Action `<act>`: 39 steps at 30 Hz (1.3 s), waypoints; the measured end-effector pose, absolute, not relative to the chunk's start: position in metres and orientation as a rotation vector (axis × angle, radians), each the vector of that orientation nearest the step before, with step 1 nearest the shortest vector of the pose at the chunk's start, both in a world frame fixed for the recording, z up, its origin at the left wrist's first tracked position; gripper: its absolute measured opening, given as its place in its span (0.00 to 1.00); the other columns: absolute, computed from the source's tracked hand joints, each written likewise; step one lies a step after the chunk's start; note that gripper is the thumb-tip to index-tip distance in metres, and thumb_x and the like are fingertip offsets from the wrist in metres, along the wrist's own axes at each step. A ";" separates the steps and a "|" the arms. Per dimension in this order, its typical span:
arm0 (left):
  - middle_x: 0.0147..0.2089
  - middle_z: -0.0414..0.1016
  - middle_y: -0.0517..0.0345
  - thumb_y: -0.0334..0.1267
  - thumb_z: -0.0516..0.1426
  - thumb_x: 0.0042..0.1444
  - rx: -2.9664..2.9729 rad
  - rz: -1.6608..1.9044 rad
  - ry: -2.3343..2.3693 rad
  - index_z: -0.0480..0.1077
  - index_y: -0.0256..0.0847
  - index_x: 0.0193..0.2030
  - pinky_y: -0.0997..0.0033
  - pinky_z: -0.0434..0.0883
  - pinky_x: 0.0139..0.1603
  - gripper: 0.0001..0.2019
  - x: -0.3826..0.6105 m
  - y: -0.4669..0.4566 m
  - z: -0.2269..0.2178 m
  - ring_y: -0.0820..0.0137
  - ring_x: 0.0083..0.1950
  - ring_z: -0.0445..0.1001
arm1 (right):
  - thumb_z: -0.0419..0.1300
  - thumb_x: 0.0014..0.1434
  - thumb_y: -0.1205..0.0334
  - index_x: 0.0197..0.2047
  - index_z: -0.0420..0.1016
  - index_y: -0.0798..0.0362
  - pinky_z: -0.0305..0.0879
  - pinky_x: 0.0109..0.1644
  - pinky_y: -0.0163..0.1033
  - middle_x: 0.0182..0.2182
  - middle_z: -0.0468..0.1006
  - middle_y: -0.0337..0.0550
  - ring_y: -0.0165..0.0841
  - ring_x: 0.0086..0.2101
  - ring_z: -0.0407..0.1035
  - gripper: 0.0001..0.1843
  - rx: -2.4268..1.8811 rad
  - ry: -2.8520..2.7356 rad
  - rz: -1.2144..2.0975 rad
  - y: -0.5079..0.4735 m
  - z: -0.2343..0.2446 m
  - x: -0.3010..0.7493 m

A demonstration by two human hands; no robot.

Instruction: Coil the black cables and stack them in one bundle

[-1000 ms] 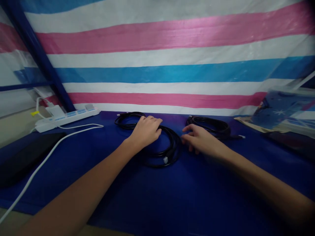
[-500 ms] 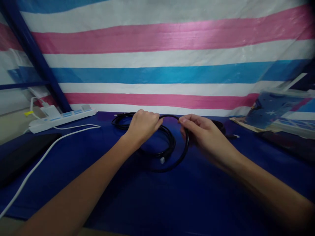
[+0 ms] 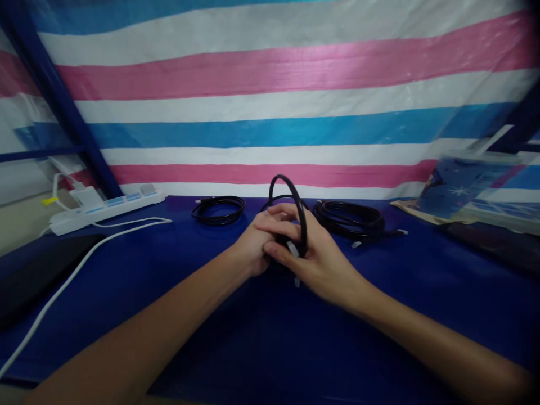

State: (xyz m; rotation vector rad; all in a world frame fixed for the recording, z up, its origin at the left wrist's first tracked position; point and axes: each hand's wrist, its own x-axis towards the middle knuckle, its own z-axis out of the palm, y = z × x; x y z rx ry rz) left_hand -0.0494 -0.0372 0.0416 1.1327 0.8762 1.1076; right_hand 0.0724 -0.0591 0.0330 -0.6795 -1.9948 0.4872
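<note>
Centrally, over the dark blue table, a black cable is gripped in the curled right hand, looped up above it, with a white plug shown beside the thumb. The left hand is overlapped by those fingers, so its grip cannot be told. Farther back, the left coil and the right coil are laid either side of centre. At far right, a blue package is seen, its contents unreadable.

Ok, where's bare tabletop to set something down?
Free: blue tabletop between left forearm and right forearm, and between the thick white cable and left forearm. Crowded: the rear, where left cable coil and right cable coil flank the left hand, right hand and held black cable.
</note>
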 end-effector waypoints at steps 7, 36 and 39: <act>0.17 0.67 0.60 0.43 0.49 0.61 1.078 1.087 0.937 0.66 0.37 0.32 0.80 0.57 0.14 0.13 -0.047 -0.044 0.044 0.79 0.13 0.60 | 0.53 0.62 0.50 0.27 0.67 0.51 0.68 0.39 0.40 0.15 0.64 0.35 0.33 0.30 0.71 0.17 -0.664 -1.416 1.015 -0.049 0.047 0.088; 0.27 0.65 0.61 0.35 0.52 0.59 0.935 1.128 0.780 0.63 0.36 0.31 0.76 0.68 0.30 0.06 -0.036 -0.055 0.038 0.77 0.28 0.70 | 0.49 0.62 0.43 0.27 0.67 0.50 0.38 0.12 0.26 0.13 0.41 0.27 0.21 0.13 0.31 0.22 -0.458 -1.316 1.699 -0.042 0.057 0.132; 0.25 0.64 0.63 0.36 0.51 0.60 1.080 1.196 0.812 0.64 0.37 0.34 0.75 0.67 0.29 0.05 -0.041 -0.050 0.039 0.76 0.25 0.69 | 0.56 0.58 0.43 0.26 0.67 0.52 0.39 0.13 0.27 0.12 0.42 0.26 0.21 0.13 0.33 0.21 -0.605 -1.451 1.765 -0.038 0.049 0.134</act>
